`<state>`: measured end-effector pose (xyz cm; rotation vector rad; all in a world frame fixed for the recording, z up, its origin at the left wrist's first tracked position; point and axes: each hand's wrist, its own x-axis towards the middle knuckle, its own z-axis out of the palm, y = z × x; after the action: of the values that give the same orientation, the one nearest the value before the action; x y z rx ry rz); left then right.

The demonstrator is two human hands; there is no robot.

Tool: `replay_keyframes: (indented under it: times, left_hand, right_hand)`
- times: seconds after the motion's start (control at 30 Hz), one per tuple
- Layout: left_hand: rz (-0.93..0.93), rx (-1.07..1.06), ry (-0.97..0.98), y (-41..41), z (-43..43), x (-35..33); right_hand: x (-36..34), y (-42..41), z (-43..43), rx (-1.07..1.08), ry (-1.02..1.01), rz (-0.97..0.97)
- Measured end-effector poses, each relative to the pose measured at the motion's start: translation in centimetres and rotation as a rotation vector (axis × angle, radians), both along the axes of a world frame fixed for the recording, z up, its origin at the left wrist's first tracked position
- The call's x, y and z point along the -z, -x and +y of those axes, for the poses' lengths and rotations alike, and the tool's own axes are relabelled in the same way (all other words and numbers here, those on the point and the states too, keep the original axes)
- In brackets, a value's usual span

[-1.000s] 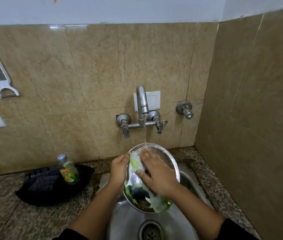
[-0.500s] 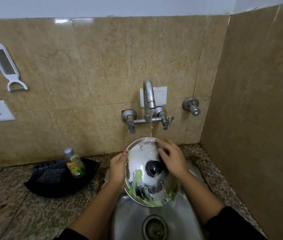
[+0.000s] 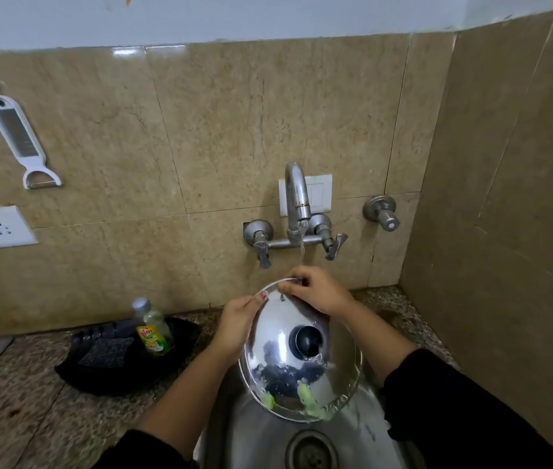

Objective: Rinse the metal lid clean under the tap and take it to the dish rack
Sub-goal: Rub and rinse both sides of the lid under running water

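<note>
lid (image 3: 268, 350): shiny metal | tap (image 3: 297, 194): dull metal | counter (image 3: 31, 401): speckled stone

Single head-worn wide-angle view, looking forward and down from above the sink (image 3: 363, 431) at close range. It faces the tiled back wall (image 3: 200, 137) squarely; the tap (image 3: 297, 204) sits far centre, the side wall (image 3: 511, 198) closes the right, the counter (image 3: 21, 394) spreads near left. Straight edges bow towards the frame borders. No second view shares the scene.
</note>
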<state>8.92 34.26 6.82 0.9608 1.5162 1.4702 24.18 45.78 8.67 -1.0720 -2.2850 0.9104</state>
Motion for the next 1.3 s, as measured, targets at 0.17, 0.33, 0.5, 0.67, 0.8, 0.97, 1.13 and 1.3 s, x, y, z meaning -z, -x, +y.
replay_keyframes:
  times: [0.17,0.33,0.5,0.67,0.8,0.97,1.13,1.3]
  left_hand:
    - [-0.164,-0.024,0.107,0.0,0.0,-0.1]
    - [-0.021,0.213,0.122,0.2,0.6,-1.7]
    - [-0.095,0.034,0.092,0.2,-0.1,0.5]
    - [-0.086,0.068,0.077,-0.5,0.0,-0.4]
    - [-0.124,-0.074,0.053,-0.7,0.1,-0.4]
    - [-0.262,-0.386,0.103,0.1,0.4,2.3]
    - [-0.321,-0.501,0.142,-0.3,0.6,2.9]
    - [-0.241,-0.497,0.126,-0.2,0.1,3.0]
  right_hand:
    - [1.3,-1.8,0.4,0.310,-0.138,-0.014]
    - [-0.4,0.6,-0.9,-0.144,-0.337,-0.061]
    - [2.3,-1.7,0.1,0.327,-0.172,-0.006]
    - [1.2,-0.1,-0.8,0.162,-0.356,-0.044]
    - [1.7,-0.6,-0.1,0.127,-0.329,-0.094]
    - [5.8,-3.3,-3.6,0.146,-0.322,-0.247]
    - [7.8,-2.7,-9.1,0.036,-0.364,-0.315]
    - [9.0,-5.5,-6.3,0.023,-0.274,-0.325]
